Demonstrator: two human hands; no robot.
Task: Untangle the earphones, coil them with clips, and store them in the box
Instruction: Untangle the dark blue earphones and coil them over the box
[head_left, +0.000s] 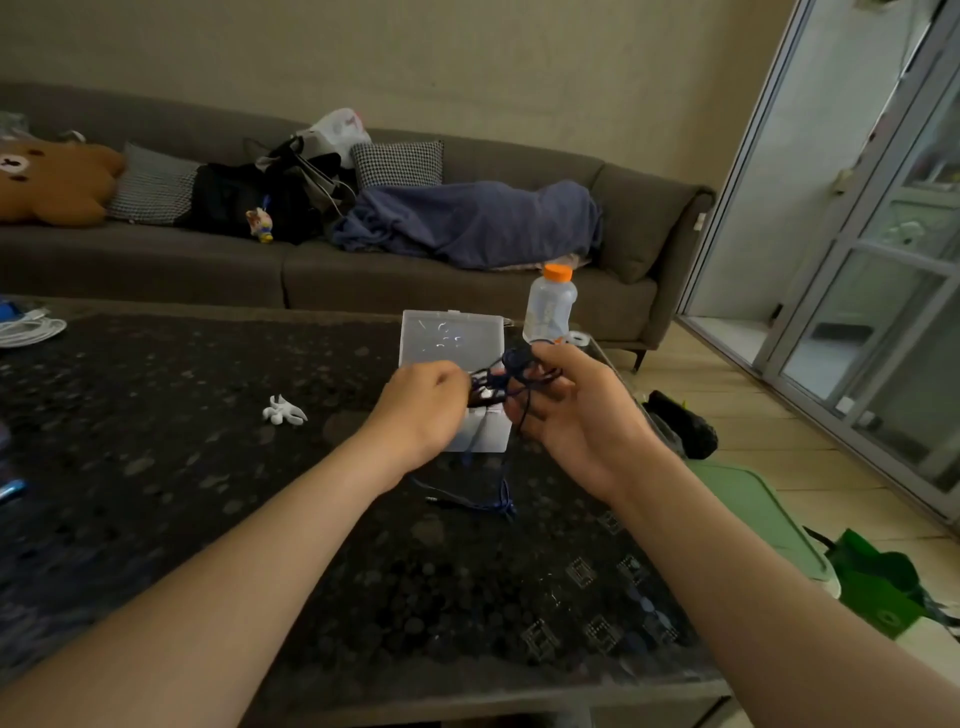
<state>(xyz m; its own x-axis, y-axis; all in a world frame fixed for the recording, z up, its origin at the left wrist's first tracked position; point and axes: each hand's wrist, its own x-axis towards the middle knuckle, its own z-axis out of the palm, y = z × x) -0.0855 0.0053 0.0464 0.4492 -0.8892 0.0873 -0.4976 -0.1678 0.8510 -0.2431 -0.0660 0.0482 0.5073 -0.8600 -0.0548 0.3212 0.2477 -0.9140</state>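
Two bare forearms reach out from the near edge over a dark patterned table (218, 415), the hands meeting above its far right part. On the tabletop just near of the hands lies the loose tail of the dark blue earphones (506, 375), ending in the plug (432, 500), which points left.

The rest of the cord is a tangle held in the air between the hands, its long axis running left to right. The left hand (423, 410), back to the camera, has its fingers curled in and appears to pinch the left end of the knot. The right hand (571, 415), palm towards the viewer, nips the bundle between thumb and forefinger, with strands looped across its other fingers and the tail dropping from it towards the near side.

The white clips (284, 410) sit on the table to the left, apart from both hands and nearer the left one, which looks the likelier to fetch them once the cord runs free. The clear box (451, 338) stands open directly behind and below the hands, its lid raised on the far side. An orange-capped bottle (550, 306) stands just right of it. A grey sofa (519, 291) strewn with cushions and a blue blanket lines the far wall.
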